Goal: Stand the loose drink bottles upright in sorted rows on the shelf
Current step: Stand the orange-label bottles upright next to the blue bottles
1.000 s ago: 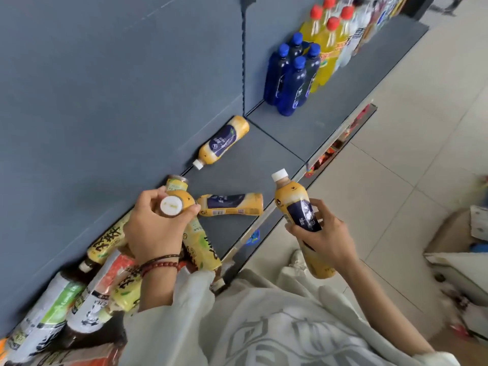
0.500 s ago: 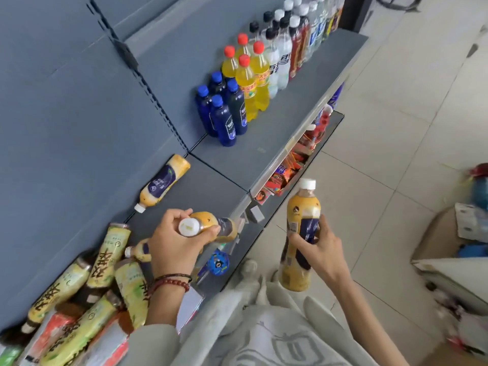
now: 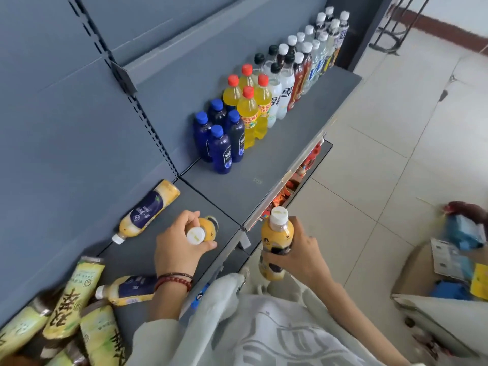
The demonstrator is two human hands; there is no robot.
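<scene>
My left hand grips an upright yellow bottle with a white cap, over the grey shelf. Off the shelf's front edge, my right hand holds a second yellow bottle of the same kind upright. Two more of these bottles lie on the shelf: one against the back panel, another under my left wrist. Several green tea bottles lie in a heap at the lower left.
To the right on the shelf stand sorted rows: blue bottles, yellow red-capped bottles, then white and dark bottles. A lower shelf with snack packs juts out below. A cardboard box sits on the tiled floor at right.
The view has swung right, showing more of the sorted rows. My left hand has tipped its bottle upright and carried it right. My right hand's bottle has moved closer to the shelf edge.
</scene>
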